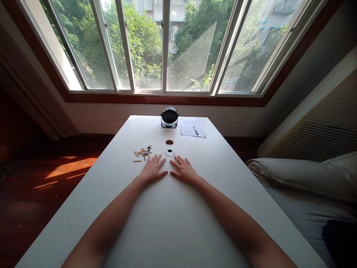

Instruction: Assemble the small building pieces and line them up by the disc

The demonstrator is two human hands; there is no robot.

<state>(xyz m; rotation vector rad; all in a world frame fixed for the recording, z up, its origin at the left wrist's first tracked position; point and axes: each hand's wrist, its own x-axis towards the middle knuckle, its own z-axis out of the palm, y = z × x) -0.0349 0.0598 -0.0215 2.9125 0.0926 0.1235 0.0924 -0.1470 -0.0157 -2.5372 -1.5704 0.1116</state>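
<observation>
Bricks (142, 152), small tan and dark ones, lie loose just beyond the left hand (153, 169). It's flat, empty, fingers spread. The right hand (184, 171) is the same, thumbs nearly meeting. A round cap (169, 152) sits just past the fingertips. The white table (223, 178) runs bare to both side edges, with a fan (169, 117) and paper (192, 127) at the far edge.

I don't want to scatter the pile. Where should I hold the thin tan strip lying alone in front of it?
Probably pinch the tan strip across its narrow width at mid-length, from above, with the left hand, the nearer one. It lies flat, long side left to right, apart from the pile, so both long edges are free.
</observation>
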